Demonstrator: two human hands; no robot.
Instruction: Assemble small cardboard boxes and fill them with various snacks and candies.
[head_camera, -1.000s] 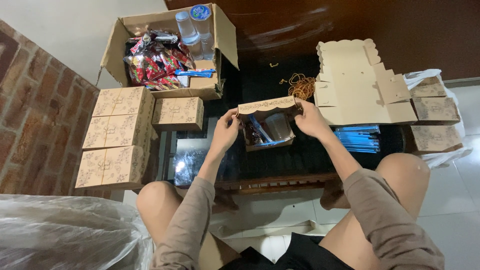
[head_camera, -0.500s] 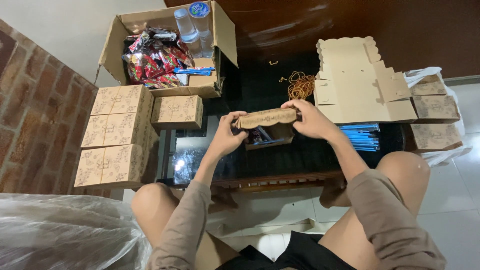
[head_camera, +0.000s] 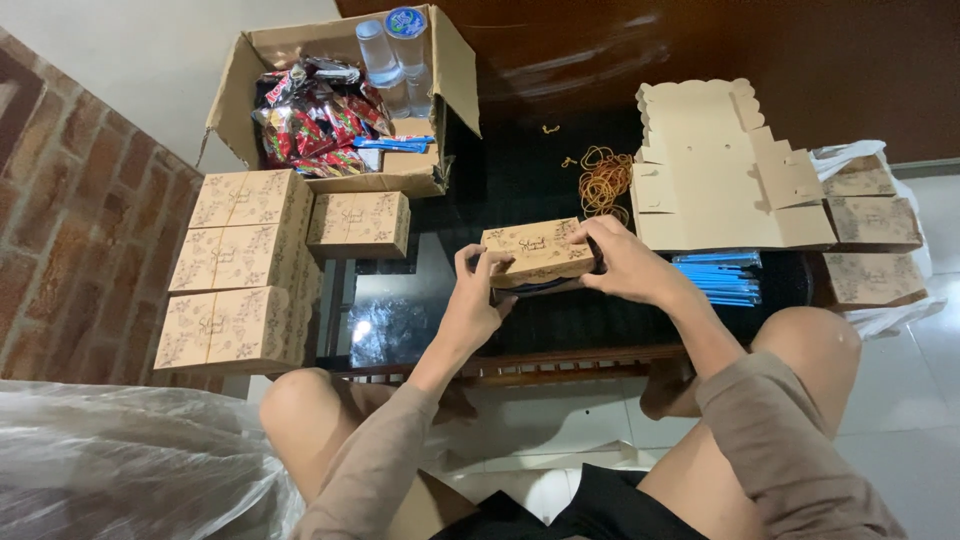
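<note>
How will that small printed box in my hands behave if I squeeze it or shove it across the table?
The box looks like thin brown card, folded from flat blanks like those nearby, so a hard squeeze would probably dent it. Both hands, left and right, hold it up easily, so it is likely light. Its flat base should slide, not roll.

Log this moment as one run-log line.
left hand: grips box end | right hand: grips other end | small printed box: lid down, held over dark table | nearby: rubber bands, flat box blanks
</note>
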